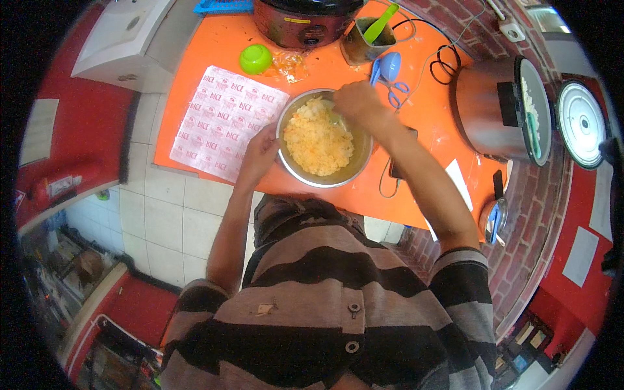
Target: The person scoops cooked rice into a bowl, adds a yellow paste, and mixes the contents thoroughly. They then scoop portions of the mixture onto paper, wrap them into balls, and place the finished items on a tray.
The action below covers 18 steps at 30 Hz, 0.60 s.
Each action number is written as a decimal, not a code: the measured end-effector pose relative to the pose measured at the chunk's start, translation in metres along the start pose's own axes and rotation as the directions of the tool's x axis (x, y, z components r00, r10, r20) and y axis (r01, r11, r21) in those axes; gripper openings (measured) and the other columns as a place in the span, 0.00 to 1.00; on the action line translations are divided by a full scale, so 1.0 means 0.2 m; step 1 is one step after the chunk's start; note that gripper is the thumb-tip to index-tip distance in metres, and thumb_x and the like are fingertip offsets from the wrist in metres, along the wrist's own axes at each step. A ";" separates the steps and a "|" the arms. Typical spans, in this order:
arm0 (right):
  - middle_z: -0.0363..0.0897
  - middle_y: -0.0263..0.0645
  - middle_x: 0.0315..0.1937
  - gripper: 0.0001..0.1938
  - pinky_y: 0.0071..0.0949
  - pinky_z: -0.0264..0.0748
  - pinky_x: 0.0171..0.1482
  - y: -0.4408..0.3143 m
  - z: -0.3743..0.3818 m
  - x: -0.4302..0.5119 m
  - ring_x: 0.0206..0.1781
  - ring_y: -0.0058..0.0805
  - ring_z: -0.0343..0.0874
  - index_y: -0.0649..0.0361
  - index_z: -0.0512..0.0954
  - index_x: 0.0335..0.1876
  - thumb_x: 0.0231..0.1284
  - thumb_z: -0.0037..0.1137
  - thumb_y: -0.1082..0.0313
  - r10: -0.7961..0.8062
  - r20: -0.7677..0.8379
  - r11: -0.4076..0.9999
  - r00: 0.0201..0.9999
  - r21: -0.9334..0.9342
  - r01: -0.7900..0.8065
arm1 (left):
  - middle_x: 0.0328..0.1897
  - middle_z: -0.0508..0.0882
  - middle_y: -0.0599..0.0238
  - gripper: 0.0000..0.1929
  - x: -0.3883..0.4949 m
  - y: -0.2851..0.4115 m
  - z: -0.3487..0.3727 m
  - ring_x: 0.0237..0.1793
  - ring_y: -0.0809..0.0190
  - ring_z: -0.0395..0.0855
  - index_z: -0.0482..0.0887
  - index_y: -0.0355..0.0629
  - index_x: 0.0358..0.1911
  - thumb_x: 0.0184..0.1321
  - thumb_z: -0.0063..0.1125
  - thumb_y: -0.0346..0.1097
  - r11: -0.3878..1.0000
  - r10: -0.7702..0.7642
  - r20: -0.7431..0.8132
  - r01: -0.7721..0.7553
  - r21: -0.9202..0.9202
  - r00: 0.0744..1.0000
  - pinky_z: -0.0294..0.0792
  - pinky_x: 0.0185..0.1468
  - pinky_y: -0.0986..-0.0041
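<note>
A round stainless steel mixing bowl (363,163) stands on the orange tabletop right before me, holding yellow-orange seasoned rice (319,141). My left hand (262,148) grips the bowl's left rim. Over the upper right of the bowl is my right hand (360,103), blurred, its fingers curled downward. Something pale and shiny shows in the rice just below it, possibly a utensil, but the hand hides most of it. To the left of the bowl lies a printed food wrapping paper sheet (224,126), flat on the table.
A dark red cooker (302,31), a green bowl (256,59) and a container (353,48) with a green-handled utensil stand behind. Blue-handled scissors (397,92), a blue scoop (390,66) and a phone (402,163) lie right. Farther right, a large rice pot (487,107) stands open.
</note>
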State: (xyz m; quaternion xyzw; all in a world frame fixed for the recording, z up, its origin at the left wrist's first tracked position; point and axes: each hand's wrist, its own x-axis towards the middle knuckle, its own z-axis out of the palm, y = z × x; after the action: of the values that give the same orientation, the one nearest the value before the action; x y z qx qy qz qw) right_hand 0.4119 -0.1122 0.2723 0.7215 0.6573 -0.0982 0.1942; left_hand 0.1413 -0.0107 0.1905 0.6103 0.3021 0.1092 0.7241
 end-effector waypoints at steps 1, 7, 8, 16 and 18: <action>0.88 0.41 0.31 0.11 0.38 0.78 0.35 -0.15 -0.01 -0.01 0.39 0.36 0.88 0.54 0.89 0.35 0.65 0.59 0.59 0.037 -0.070 0.991 0.997 -0.129 -0.046 | 0.42 0.85 0.66 0.22 -0.01 0.02 0.00 0.33 0.72 0.81 0.73 0.36 0.70 0.74 0.52 0.28 1.000 -0.020 -0.011 0.020 -0.019 1.000 0.75 0.33 0.79; 0.86 0.36 0.35 0.11 0.34 0.77 0.32 -0.90 0.01 -0.33 0.35 0.32 0.87 0.56 0.86 0.45 0.65 0.56 0.62 0.181 -0.031 0.983 0.983 0.026 -0.181 | 0.45 0.85 0.64 0.23 -0.09 0.09 0.07 0.36 0.71 0.82 0.72 0.35 0.70 0.73 0.54 0.28 0.987 -0.066 -0.096 0.051 -0.150 0.993 0.76 0.35 0.78; 0.86 0.36 0.36 0.12 0.35 0.77 0.32 -0.92 -0.04 -0.36 0.35 0.32 0.88 0.57 0.85 0.47 0.65 0.55 0.63 0.213 0.021 0.976 0.977 0.049 -0.214 | 0.45 0.86 0.63 0.23 -0.12 0.09 0.08 0.36 0.71 0.82 0.71 0.35 0.71 0.74 0.53 0.28 0.987 -0.074 -0.108 0.058 -0.147 0.991 0.76 0.35 0.78; 0.87 0.51 0.30 0.16 0.49 0.82 0.42 -0.37 -0.36 -0.71 0.36 0.49 0.88 0.58 0.86 0.48 0.75 0.50 0.56 0.351 0.156 0.620 0.923 0.700 -0.354 | 0.43 0.86 0.62 0.24 -0.29 0.02 0.14 0.34 0.70 0.83 0.69 0.38 0.73 0.74 0.50 0.25 0.996 -0.002 -0.132 -0.010 -0.091 0.991 0.76 0.35 0.78; 0.87 0.55 0.34 0.21 0.45 0.81 0.45 -0.42 -0.28 -0.64 0.37 0.52 0.87 0.62 0.87 0.47 0.75 0.52 0.51 0.325 0.124 0.476 0.938 0.835 -0.275 | 0.42 0.86 0.62 0.25 -0.29 0.01 0.14 0.33 0.70 0.83 0.68 0.38 0.73 0.74 0.51 0.25 1.000 0.027 -0.148 -0.029 -0.010 0.989 0.77 0.35 0.77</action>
State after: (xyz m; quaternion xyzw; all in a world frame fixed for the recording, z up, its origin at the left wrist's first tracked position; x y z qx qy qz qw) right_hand 0.3084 -0.2017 0.3610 0.8303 0.3961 -0.3481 -0.1801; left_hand 0.1121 -0.0642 0.2120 0.6003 0.3455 0.1661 0.7020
